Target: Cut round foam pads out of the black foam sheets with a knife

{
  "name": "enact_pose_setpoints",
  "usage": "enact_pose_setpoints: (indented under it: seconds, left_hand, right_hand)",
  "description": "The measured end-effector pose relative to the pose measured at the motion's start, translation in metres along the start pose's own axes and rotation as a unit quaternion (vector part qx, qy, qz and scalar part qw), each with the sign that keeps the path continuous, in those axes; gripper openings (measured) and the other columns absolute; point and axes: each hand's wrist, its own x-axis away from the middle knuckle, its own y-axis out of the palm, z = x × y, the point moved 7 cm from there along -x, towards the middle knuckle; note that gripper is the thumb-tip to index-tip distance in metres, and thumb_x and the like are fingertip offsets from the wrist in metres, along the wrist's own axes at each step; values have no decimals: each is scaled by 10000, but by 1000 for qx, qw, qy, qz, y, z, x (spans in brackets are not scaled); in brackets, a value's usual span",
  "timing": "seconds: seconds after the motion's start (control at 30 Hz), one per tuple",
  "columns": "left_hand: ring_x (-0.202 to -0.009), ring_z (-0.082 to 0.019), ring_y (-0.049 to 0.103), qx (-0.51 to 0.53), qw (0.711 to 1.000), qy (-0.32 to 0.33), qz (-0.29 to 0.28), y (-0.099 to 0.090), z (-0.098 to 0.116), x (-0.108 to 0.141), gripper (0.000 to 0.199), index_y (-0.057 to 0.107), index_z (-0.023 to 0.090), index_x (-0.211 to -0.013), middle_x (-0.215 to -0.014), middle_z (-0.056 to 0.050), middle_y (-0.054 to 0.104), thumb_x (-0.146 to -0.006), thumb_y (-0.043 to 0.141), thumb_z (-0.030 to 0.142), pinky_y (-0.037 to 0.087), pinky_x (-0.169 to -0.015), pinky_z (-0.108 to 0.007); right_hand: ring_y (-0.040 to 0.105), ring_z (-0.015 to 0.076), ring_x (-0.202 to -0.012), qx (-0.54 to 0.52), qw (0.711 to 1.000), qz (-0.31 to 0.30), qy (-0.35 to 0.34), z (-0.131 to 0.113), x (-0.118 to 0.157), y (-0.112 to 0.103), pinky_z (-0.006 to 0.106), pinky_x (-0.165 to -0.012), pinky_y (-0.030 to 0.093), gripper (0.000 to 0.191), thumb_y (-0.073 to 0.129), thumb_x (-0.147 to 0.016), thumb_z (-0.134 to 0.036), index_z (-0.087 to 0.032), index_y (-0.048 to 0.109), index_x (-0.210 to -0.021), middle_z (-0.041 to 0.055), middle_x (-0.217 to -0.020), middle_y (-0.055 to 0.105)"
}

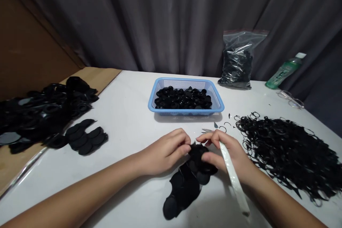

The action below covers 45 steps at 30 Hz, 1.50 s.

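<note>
A strip of black foam or rubber sheet with rounded, disc-like lobes [187,188] lies on the white table in front of me, its upper end raised between my hands. My left hand [165,152] pinches that raised end. My right hand [223,150] grips a white-handled cutting tool, probably scissors [233,178], with small metal tips [207,130] showing above my fingers. The fingers of my right hand also press against the black strip. The tool's blades are mostly hidden by my hand.
A blue plastic basket [185,97] of black rings stands ahead. To the right lies a heap of thin black rings [285,153]. Black cut sheet pieces [40,114] pile up on cardboard at left. A plastic bag [237,58], green bottle [284,71] and glasses [290,99] sit farther back.
</note>
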Motion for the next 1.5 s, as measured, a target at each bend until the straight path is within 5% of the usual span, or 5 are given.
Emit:
enact_pose_setpoints:
  seconds: [0.27, 0.47, 0.67, 1.0, 1.5]
  left_hand:
    - [-704, -138, 440, 299, 940, -103, 127, 2, -4, 6, 356, 488, 179, -814, -735, 19, 474, -915, 431, 516, 368, -659, -258]
    - [-766, -151, 569, 405, 893, -136, 145, 8, -6, 5, 438, 481, 207, -1083, -829, 7, 614, -761, 715, 392, 418, -700, -262]
    - [-653, -129, 549, 352, 897, -180, 196, 0, -8, 11, 410, 508, 208, -1071, -689, 44, 591, -735, 716, 317, 409, -622, -241]
    - [-671, -123, 587, 352, 895, -193, 196, -4, -15, 13, 570, 384, 245, -1182, -798, 24, 645, -731, 730, 290, 447, -626, -242]
    - [-551, -70, 491, 353, 908, -166, 155, 6, -8, 9, 558, 371, 214, -1165, -660, 67, 602, -731, 722, 228, 372, -536, -179]
  right_hand:
    - [340, 95, -534, -113, 989, 76, 51, 7, 9, 21, 225, -501, 308, 426, 705, -739, -285, -225, 297, -630, -63, -599, 437]
    - [469, 113, -560, -118, 991, 54, 42, 5, 9, 22, 240, -531, 410, 432, 724, -738, -452, -217, 377, -632, -19, -651, 546]
    - [677, 191, -763, -284, 952, 95, 56, 18, 10, 10, 346, -732, 530, 598, 309, -807, -791, -302, 427, -1130, 46, -903, 706]
    - [718, 181, -872, -389, 907, 46, 156, 11, 1, 7, 302, -801, 572, 288, 801, -712, -327, -168, 571, -643, 78, -959, 753]
    - [724, 138, -747, -314, 940, 38, 130, 14, 4, 7, 251, -723, 587, 274, 776, -736, -275, -166, 571, -589, 34, -869, 752]
